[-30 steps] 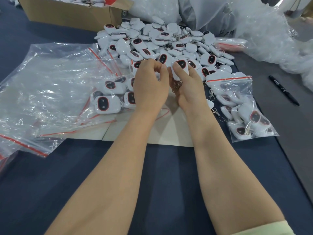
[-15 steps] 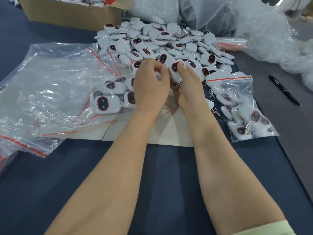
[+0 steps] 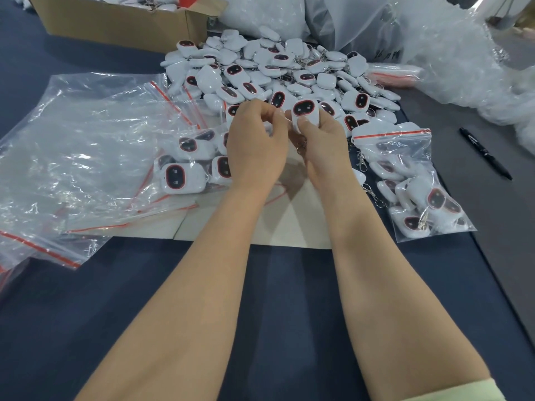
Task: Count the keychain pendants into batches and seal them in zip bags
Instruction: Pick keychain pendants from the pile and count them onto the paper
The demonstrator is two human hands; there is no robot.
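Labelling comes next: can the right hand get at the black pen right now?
Likely yes, once freed: the right hand grips a pendant; the pen lies uncovered to its right, beyond a low filled zip bag.

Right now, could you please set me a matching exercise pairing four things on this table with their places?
Things: 1 pen; 2 cardboard box; 3 filled zip bag; 4 empty zip bags.
Places: A back left corner; B spread across the left side; C grey surface, far right; D right side, on the blue cloth.
Pairs: 1-C; 2-A; 3-D; 4-B.
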